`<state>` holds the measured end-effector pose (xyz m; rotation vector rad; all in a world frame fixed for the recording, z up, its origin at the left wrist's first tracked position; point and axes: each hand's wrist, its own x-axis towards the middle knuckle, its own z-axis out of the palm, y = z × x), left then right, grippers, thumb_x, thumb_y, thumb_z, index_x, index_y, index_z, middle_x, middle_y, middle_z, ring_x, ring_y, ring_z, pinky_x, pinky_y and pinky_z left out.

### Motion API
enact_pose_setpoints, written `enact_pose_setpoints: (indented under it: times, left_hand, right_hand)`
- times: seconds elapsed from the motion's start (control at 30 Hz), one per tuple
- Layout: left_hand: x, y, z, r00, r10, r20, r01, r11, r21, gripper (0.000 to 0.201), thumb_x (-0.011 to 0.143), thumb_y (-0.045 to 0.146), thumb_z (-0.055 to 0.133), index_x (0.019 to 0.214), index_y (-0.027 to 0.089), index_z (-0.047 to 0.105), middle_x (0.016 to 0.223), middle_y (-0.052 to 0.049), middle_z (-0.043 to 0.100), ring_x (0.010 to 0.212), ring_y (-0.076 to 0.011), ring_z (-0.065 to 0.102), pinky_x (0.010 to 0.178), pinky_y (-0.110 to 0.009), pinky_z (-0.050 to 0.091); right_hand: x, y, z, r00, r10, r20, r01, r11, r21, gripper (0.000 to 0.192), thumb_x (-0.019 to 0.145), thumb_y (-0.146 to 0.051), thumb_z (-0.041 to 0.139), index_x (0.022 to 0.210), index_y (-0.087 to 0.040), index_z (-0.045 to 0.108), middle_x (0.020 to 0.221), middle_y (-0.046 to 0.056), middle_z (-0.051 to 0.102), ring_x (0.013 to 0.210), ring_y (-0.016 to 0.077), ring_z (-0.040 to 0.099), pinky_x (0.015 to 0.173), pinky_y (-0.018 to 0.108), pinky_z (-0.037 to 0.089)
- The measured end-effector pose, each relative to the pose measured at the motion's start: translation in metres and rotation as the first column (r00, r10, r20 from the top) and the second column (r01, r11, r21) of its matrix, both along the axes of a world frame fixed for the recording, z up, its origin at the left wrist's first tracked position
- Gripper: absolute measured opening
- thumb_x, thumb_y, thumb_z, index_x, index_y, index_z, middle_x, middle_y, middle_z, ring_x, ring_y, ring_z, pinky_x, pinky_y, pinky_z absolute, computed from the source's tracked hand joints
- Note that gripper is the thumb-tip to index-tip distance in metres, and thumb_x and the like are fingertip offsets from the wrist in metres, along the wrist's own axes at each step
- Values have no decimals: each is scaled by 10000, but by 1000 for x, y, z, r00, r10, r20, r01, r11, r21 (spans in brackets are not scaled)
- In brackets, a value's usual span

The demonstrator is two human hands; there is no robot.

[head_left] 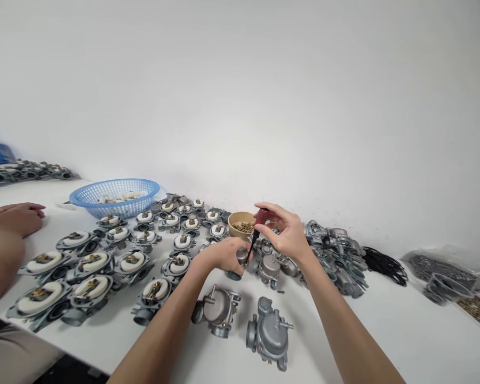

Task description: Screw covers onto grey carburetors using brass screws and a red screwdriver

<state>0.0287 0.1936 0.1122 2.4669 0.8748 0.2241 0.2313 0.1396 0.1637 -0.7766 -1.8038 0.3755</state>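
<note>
Left of the tan bowl: blue basket, rows of white-floated carburetor bodies. In front of the bowl: left hand, clasped round a carburetor, partly hidden; by the bowl's right edge, red-handled screwdriver, tip seemingly on that carburetor, pinched in right hand. Farther right of the bowl: carburetor heap, bundle of black cords.

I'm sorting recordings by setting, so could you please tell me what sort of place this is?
Most likely an assembly or repair workshop: many similar metal parts crowd the table, a tub holds small brass-coloured pieces, and the right hand holds a screwdriver.
</note>
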Motion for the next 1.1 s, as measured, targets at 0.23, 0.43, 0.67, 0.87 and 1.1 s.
enact_pose_setpoints:
  times: [0.23,0.43,0.67,0.87,1.1]
  left_hand:
    - [1,4,-4,1000,-26,7,26,1000,13,324,651,225,785,964,260,710,1048,-12,704,1019,-268,665,821,-318,539]
    - [1,2,-4,1000,-23,10,23,1000,20,330,651,230,777,974,252,712,1060,-25,701,975,-260,663,818,-318,542]
    - [1,-1,0,1000,-12,3,12,1000,13,367,648,220,775,1010,244,715,1078,-36,695,988,-264,662,787,-301,538]
    - [2,1,-2,1000,-11,-5,11,1000,16,366,642,226,784,1002,245,717,1061,-31,693,967,-259,661,824,-312,536]
    - [1,1,-1,1000,-17,-8,17,1000,10,365,661,222,776,1020,248,715,1073,-27,692,980,-252,653,805,-303,531]
  right_hand:
    - [0,-1,0,997,74,22,-73,997,-34,402,954,-301,697,1355,-309,676,1191,87,756,1055,260,749,868,426,683]
    - [-4,-2,3,1000,-4,17,4,1000,9,348,886,-333,795,1231,-327,748,1083,56,721,942,218,720,825,392,684]
    - [-6,-2,2,994,110,0,-109,993,-46,401,942,-337,733,1339,-308,685,1190,83,724,1060,252,726,911,432,665]
    - [-7,-2,1,995,103,0,-103,995,-6,334,955,-337,715,1290,-338,715,1190,71,694,1012,222,712,869,401,660]
    - [-8,0,2,1000,11,-8,-11,1000,13,332,873,-309,816,1199,-328,757,1048,44,694,919,198,699,824,370,657]
